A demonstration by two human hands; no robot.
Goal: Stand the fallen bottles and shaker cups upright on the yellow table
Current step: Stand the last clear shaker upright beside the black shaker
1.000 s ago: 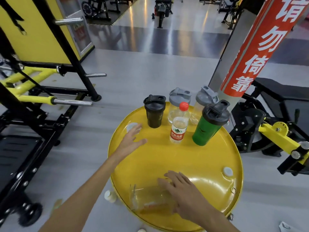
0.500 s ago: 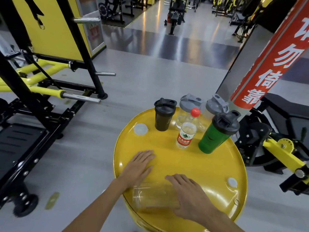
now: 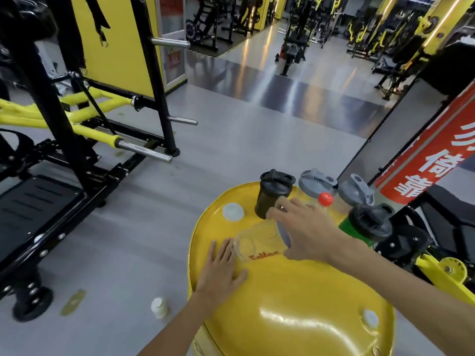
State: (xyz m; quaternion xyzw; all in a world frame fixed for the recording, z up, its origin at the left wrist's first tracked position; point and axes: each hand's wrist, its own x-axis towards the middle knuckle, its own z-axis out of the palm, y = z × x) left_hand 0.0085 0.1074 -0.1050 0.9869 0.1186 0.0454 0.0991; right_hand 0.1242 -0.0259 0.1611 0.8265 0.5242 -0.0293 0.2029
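Observation:
A clear shaker cup (image 3: pixel 257 244) with orange lettering is tilted just above the round yellow table (image 3: pixel 295 304), and my right hand (image 3: pixel 305 232) is shut on its lid end. My left hand (image 3: pixel 221 271) lies flat on the table next to the cup's base, fingers spread. At the back of the table stand a black shaker (image 3: pixel 271 196), two clear shakers with grey lids (image 3: pixel 317 185) (image 3: pixel 356 192), a red-capped water bottle (image 3: pixel 326 200) and a green shaker with a black lid (image 3: pixel 367 224), partly hidden by my right hand.
A small white bottle (image 3: pixel 159 307) stands on the grey floor left of the table. Black and yellow gym machines (image 3: pixel 64 150) fill the left side. A red banner post (image 3: pixel 424 163) and another machine are close on the right.
My right hand has lifted the clear shaker cup from the table's near edge and carried it toward the standing bottles. My left hand slid a little forward. The camera tilted up.

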